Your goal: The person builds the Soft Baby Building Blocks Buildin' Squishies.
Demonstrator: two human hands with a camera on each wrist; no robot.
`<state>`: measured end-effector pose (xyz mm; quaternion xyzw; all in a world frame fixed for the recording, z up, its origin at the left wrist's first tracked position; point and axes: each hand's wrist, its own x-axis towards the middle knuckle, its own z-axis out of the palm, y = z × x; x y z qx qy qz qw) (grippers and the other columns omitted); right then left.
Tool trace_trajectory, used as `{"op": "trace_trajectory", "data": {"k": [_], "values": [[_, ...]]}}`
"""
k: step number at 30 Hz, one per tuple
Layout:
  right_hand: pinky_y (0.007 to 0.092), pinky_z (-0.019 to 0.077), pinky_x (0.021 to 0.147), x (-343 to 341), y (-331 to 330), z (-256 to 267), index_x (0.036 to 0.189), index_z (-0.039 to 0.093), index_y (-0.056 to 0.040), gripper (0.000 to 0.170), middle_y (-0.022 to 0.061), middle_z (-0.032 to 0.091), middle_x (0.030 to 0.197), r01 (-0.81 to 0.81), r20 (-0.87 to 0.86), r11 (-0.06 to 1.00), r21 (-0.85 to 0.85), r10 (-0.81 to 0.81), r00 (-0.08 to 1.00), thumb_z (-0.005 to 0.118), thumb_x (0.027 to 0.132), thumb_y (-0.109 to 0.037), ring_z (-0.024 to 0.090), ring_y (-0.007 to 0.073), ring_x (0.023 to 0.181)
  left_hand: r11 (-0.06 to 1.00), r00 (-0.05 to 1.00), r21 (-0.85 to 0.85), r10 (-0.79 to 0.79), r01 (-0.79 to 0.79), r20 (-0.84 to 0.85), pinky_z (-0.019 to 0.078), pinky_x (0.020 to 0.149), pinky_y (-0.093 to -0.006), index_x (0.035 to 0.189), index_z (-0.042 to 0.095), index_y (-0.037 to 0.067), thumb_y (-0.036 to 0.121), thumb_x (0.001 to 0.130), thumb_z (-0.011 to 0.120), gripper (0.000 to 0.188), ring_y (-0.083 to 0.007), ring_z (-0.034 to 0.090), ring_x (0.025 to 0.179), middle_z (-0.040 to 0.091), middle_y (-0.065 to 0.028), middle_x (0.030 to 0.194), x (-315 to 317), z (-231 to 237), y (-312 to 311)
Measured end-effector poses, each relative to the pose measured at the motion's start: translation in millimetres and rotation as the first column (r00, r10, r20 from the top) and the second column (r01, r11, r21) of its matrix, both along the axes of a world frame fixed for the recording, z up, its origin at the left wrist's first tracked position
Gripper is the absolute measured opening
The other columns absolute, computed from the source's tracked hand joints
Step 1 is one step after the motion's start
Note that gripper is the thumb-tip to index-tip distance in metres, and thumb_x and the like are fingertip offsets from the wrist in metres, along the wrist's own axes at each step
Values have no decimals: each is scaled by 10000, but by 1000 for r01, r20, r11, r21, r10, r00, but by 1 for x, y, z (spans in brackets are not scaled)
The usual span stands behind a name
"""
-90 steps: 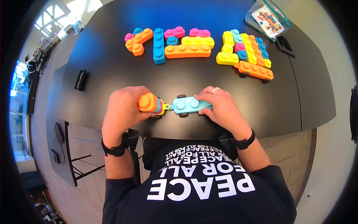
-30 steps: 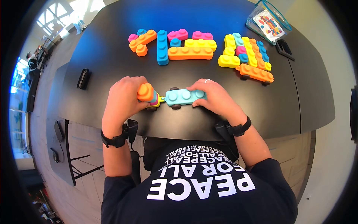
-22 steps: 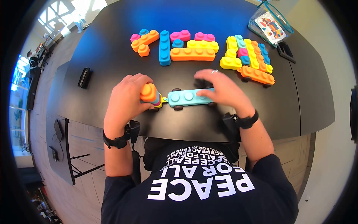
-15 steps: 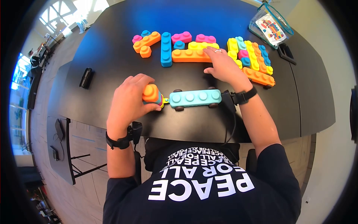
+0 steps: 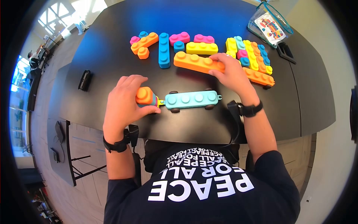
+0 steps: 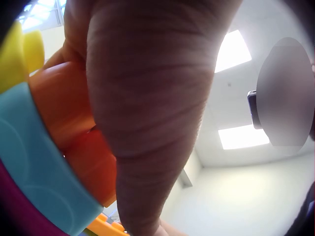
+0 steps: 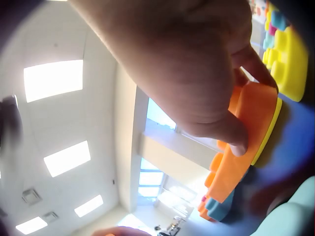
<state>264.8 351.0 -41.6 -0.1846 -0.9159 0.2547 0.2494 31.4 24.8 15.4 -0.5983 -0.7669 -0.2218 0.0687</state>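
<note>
My left hand (image 5: 121,98) grips a short block stack (image 5: 144,95), orange on top, with light blue, magenta and yellow layers below. In the left wrist view the thumb covers part of the orange blocks beside a light blue block (image 6: 42,160). Hooked to the stack's yellow coupling is a long light blue four-stud wagon (image 5: 192,99) on dark wheels. Beyond it my right hand (image 5: 234,74) pinches one end of a long orange four-stud block (image 5: 192,60), thumb on its near side. The right wrist view shows this orange block (image 7: 248,125) raised and tilted.
Further back lie a yellow block (image 5: 202,47), magenta blocks (image 5: 179,38), a long blue block (image 5: 164,50) and a small orange group (image 5: 144,42). At right are several mixed blocks, an orange wheeled wagon (image 5: 259,76) and a clear bag (image 5: 270,26). A black case (image 5: 85,80) lies left.
My right hand has let go of the light blue wagon, reached to the back row and picked up the long orange block, now drawn nearer. The left hand keeps its grip on the stack.
</note>
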Motion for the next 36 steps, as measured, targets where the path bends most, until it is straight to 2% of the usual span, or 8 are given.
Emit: {"op": "trace_trajectory", "data": {"k": [2, 3, 6, 11, 14, 17, 23, 36], "values": [[431, 623, 1065, 21, -19, 19, 1380, 781, -17, 479, 184, 825, 1314, -27, -78, 986, -162, 14, 997, 957, 945, -113, 795, 370, 1218, 993, 991, 114, -28, 43, -129, 590, 1122, -525, 1409, 772, 49, 533, 646, 1087, 957, -411, 731, 1309, 803, -130, 1419, -5, 0, -1], [404, 609, 1085, 32, -29, 28, 1399, 787, -27, 484, 152, 837, 1331, -3, -73, 962, -274, -17, 997, 959, 954, -111, 795, 325, 1237, 989, 993, 147, -2, 19, -116, 560, 1182, -562, 1415, 773, 36, 450, 697, 1082, 884, -422, 721, 1362, 794, -142, 1475, 3, 5, -3], [401, 602, 1104, 52, -44, 27, 1406, 799, -29, 479, 129, 848, 1361, -89, -182, 969, -231, 47, 982, 956, 960, -103, 794, 291, 1256, 958, 992, 274, -52, 83, -118, 535, 1234, -591, 1400, 783, 44, 378, 722, 1082, 813, -416, 718, 1388, 788, -130, 1506, 27, 12, 1], [414, 595, 1134, 55, -67, 20, 1409, 811, -31, 472, 133, 840, 1408, -152, -214, 973, -174, 113, 970, 952, 961, -72, 786, 313, 1289, 984, 991, 120, -124, 129, -46, 469, 1346, -655, 1506, 730, 68, 180, 871, 989, 695, -378, 740, 1379, 781, -105, 1532, 52, -5, 14], [426, 595, 1139, 52, -69, 12, 1414, 811, -39, 471, 139, 833, 1413, -221, -228, 937, -271, 160, 960, 945, 963, -52, 780, 330, 1294, 988, 999, 149, -44, 45, -6, 457, 1358, -661, 1490, 736, 82, 149, 866, 981, 673, -354, 746, 1368, 786, -91, 1522, 52, -7, 19], [436, 596, 1134, 47, -73, 6, 1414, 815, -54, 474, 146, 827, 1412, -222, -227, 945, -240, 168, 959, 938, 957, -29, 770, 344, 1300, 990, 996, 124, -67, 73, -55, 429, 1380, -662, 1452, 753, 108, 119, 854, 975, 638, -318, 757, 1336, 817, -56, 1440, 48, -11, 18], [456, 601, 1124, 38, -76, 0, 1407, 823, -77, 476, 148, 823, 1409, -237, -159, 943, -233, 204, 966, 932, 947, -26, 754, 387, 1315, 999, 990, -32, -48, 44, -135, 373, 1400, -716, 1344, 796, 140, 89, 816, 971, 558, -254, 753, 1217, 852, 11, 1263, 47, -15, 17], [497, 583, 1184, 62, -78, -5, 1494, 825, -157, 561, 136, 774, 1556, -216, -16, 957, -192, 217, 976, 957, 951, -109, 719, 405, 1395, 998, 962, -57, -47, 32, -270, 331, 1403, -752, 1322, 903, 195, 219, 804, 1000, 527, -239, 719, 1277, 856, 83, 1256, 42, -31, 15]]}}
